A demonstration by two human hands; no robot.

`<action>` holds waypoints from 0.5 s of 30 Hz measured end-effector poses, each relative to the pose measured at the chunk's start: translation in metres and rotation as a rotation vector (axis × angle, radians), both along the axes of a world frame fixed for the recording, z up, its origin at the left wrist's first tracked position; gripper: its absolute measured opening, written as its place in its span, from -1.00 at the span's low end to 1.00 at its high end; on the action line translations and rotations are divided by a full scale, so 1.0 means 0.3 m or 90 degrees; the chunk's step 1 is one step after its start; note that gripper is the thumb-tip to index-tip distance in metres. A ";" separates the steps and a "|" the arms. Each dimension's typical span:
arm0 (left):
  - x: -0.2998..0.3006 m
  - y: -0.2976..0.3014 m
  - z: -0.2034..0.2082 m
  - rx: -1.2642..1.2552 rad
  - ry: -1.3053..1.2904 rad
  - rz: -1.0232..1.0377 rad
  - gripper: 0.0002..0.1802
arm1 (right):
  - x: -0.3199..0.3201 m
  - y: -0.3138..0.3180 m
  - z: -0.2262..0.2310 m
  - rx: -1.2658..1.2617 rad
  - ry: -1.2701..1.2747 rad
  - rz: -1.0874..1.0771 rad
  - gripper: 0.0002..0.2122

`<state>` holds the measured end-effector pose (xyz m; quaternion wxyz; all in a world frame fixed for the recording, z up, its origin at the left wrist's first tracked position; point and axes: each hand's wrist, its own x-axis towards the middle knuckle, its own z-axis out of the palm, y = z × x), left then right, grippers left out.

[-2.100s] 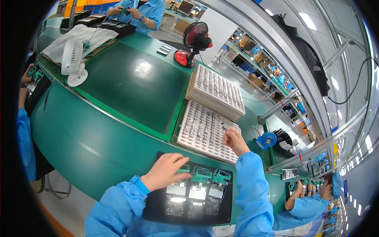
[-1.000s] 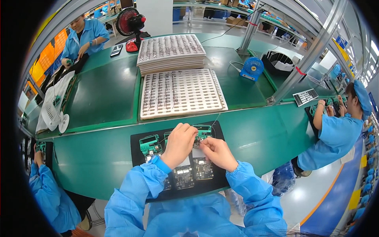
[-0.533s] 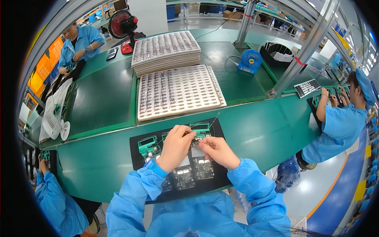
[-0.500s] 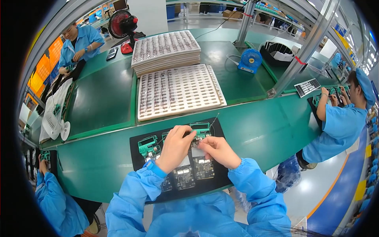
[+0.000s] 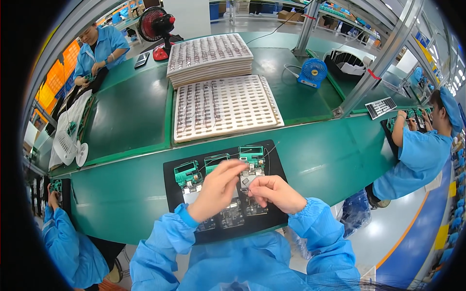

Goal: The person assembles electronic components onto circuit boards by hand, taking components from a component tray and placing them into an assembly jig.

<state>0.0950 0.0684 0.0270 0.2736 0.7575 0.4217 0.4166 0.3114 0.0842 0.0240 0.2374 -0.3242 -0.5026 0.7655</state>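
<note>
Circuit boards (image 5: 232, 216) with green plastic frames (image 5: 252, 153) at their far ends lie in a row on a black mat (image 5: 175, 209) in front of me. Over the middle and right boards hovers my left hand (image 5: 216, 188), its fingers stretched forward and the thumb apart, apparently holding nothing. My right hand (image 5: 277, 193) is closed in a pinch above the rightmost board (image 5: 246, 181). Whatever is between those fingertips is too small to make out. Thin wires (image 5: 271, 149) stick out beside the right frame. My left hand partly covers the middle board.
Beyond the mat, a white tray (image 5: 242, 104) of small wired parts rests below a stack of similar trays (image 5: 208, 53). A blue fan (image 5: 312, 72) stands to the right, a black-red fan (image 5: 155, 25) behind. Co-workers sit at left and right; a metal post (image 5: 376, 68) rises at right.
My right hand's pinch has come back toward me over the rightmost board. My left thumb and fingers have parted. The whole view has shifted slightly.
</note>
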 end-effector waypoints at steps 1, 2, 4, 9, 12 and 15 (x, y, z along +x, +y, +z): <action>-0.011 -0.017 0.006 -0.067 -0.056 -0.039 -0.60 | -0.003 -0.003 0.001 -0.001 0.000 0.001 -0.84; -0.021 -0.038 0.007 -0.133 -0.111 -0.077 -0.61 | -0.007 -0.004 0.001 -0.005 0.011 0.012 -0.84; -0.036 -0.066 0.009 -0.168 -0.151 -0.070 -0.67 | -0.022 -0.007 0.000 -0.010 0.024 0.028 -0.84; -0.116 -0.110 -0.007 -0.224 -0.174 0.010 -0.78 | -0.093 -0.006 0.011 0.000 0.008 0.055 -0.83; -0.133 -0.093 -0.015 -0.309 -0.284 0.152 -0.80 | -0.151 -0.012 -0.012 0.079 -0.045 0.015 -0.84; -0.156 -0.058 -0.008 -0.130 -0.096 0.188 -0.87 | -0.207 -0.005 -0.041 0.178 -0.097 -0.022 -0.86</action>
